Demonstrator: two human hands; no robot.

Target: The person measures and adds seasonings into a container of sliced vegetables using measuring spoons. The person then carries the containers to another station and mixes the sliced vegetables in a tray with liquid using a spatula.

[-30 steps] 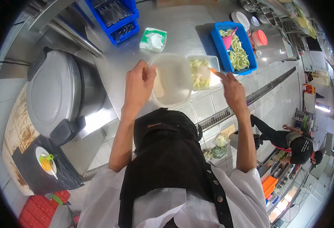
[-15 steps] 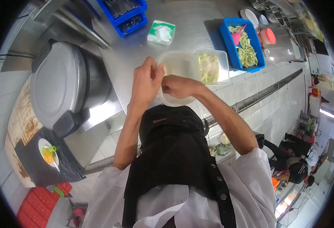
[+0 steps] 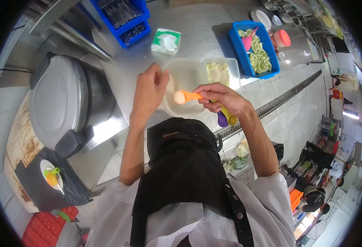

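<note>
My right hand (image 3: 222, 99) is closed on a set of measuring spoons. Its orange spoon (image 3: 191, 96) carries a heap of pale granules (image 3: 179, 97), while a yellow-green and a purple spoon (image 3: 223, 120) hang below the fingers. The orange spoon is over a translucent white tub (image 3: 183, 68). At the tub's left rim my left hand (image 3: 151, 88) is closed, fingers pinched against the edge. Beside the tub, a clear square container (image 3: 233, 68) holds pale green cut pieces with a whitish heap on top.
A blue crate (image 3: 235, 47) holds cut green vegetables and a pink scoop (image 3: 247, 41). A tissue pack (image 3: 166, 41), blue cutlery trays (image 3: 125, 20) and a large lidded pot (image 3: 61, 103) stand around the steel counter (image 3: 197, 24). Other people (image 3: 314, 197) are at far right.
My right hand has risen out of the tub and moved right, bringing the filled orange spoon into view. My left hand stays at the rim. The view has shifted slightly.
</note>
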